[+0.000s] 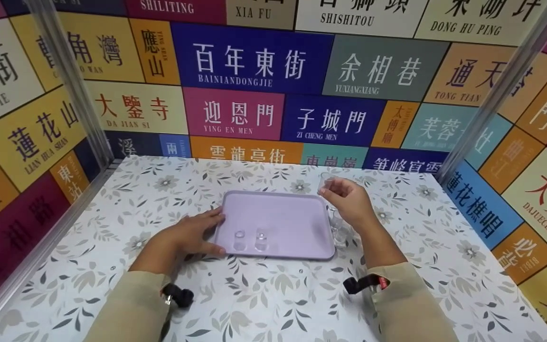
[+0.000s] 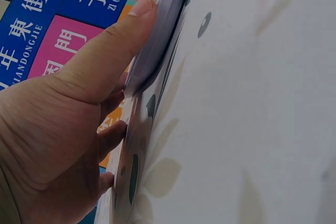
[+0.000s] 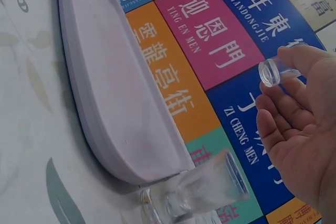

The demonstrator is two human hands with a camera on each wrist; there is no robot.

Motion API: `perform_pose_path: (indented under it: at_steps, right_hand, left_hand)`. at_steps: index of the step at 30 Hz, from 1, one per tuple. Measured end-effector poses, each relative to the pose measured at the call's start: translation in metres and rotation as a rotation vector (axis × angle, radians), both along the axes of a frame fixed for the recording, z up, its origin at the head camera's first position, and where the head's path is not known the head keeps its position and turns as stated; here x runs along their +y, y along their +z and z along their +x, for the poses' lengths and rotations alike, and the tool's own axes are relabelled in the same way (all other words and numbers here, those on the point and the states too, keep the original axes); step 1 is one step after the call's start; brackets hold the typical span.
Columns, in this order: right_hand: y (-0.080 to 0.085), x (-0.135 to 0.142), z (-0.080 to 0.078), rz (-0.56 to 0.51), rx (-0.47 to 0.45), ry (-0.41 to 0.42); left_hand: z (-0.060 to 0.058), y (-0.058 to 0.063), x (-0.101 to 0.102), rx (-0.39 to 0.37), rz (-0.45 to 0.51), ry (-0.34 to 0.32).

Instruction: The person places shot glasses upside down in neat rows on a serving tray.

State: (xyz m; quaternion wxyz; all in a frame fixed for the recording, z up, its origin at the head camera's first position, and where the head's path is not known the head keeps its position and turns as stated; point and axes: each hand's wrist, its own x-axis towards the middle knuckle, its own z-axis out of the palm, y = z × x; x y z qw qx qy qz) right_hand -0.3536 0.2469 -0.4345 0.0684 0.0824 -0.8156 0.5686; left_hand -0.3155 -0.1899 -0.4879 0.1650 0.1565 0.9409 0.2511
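Observation:
A lilac tray (image 1: pixel 283 213) lies on the table. Two small clear shot glasses stand on its near left part, one (image 1: pixel 240 241) left of the other (image 1: pixel 260 240). My left hand (image 1: pixel 188 235) rests at the tray's left end, fingers spread; in the left wrist view its thumb (image 2: pixel 118 45) lies straight against the rim. Beyond the tray's far right corner, my right hand (image 1: pixel 352 202) pinches another shot glass (image 3: pixel 272 72) between thumb and fingers, held in the air. Several more glasses (image 1: pixel 341 236) cluster beside the tray's right edge, under the right forearm, partly hidden.
A white cloth with grey flowers and leaves covers the table (image 1: pixel 264 294). Panels with colourful lettering (image 1: pixel 254 57) rise behind it and on both sides. Clear upright strips (image 1: pixel 492 85) run along the corners. Black straps (image 1: pixel 178 294) sit on both wrists.

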Motion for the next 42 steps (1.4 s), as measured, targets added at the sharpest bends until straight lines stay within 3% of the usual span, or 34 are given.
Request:
perform_pose_path:
  at_steps: [4,14,29,36,42]
  right_hand:
    - [0.003,-0.008,0.005,-0.019,-0.002,0.053]
    - [0.01,-0.034,0.019,-0.072,-0.025,0.154]
    - [0.016,-0.062,0.039,-0.054,-0.01,0.342]
    - [0.014,-0.067,0.04,-0.027,-0.005,0.352]
    - [0.012,-0.066,0.04,0.032,0.028,0.303]
  left_hand:
    - [-0.001,-0.001,-0.001,0.026,-0.01,-0.03]
    - [-0.002,-0.001,0.0,-0.004,-0.022,-0.006]
    - [0.0,0.0,-0.001,0.002,-0.007,-0.008]
    - [-0.001,0.0,-0.001,0.01,-0.028,-0.028]
    - [-0.001,0.001,-0.001,0.004,-0.035,-0.023]
